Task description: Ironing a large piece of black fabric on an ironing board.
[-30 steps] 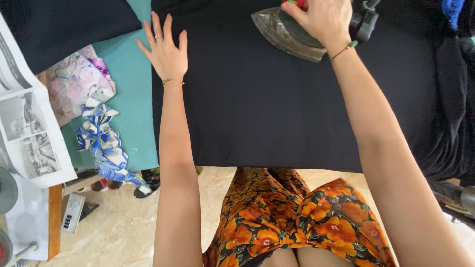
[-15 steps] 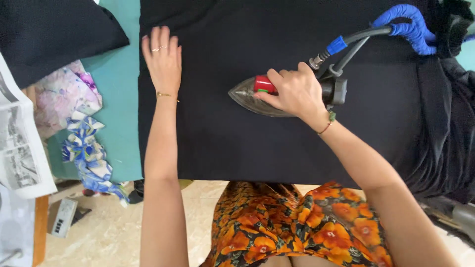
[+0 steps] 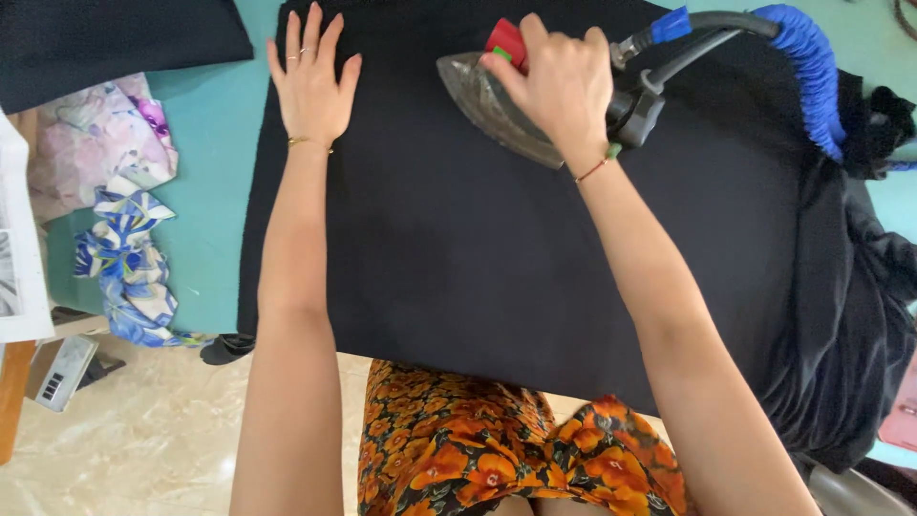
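A large black cloth (image 3: 497, 239) lies spread over a teal ironing table (image 3: 205, 220). My left hand (image 3: 313, 81) rests flat on the cloth near its far left edge, fingers spread. My right hand (image 3: 562, 81) grips the handle of a steam iron (image 3: 497, 110), whose grey soleplate points left and sits on the cloth at the far middle. A blue-sleeved hose (image 3: 812, 67) runs from the iron's back end to the right.
Another dark cloth (image 3: 105, 38) lies at the far left. Patterned fabric scraps (image 3: 124, 248) hang off the table's left side beside a paper sheet (image 3: 19, 258). More black fabric (image 3: 860, 315) drapes over the right edge. Marble floor (image 3: 143, 440) shows below.
My right hand has slid the iron away from me, toward the far edge of the cloth. My left hand stays flat on the cloth.
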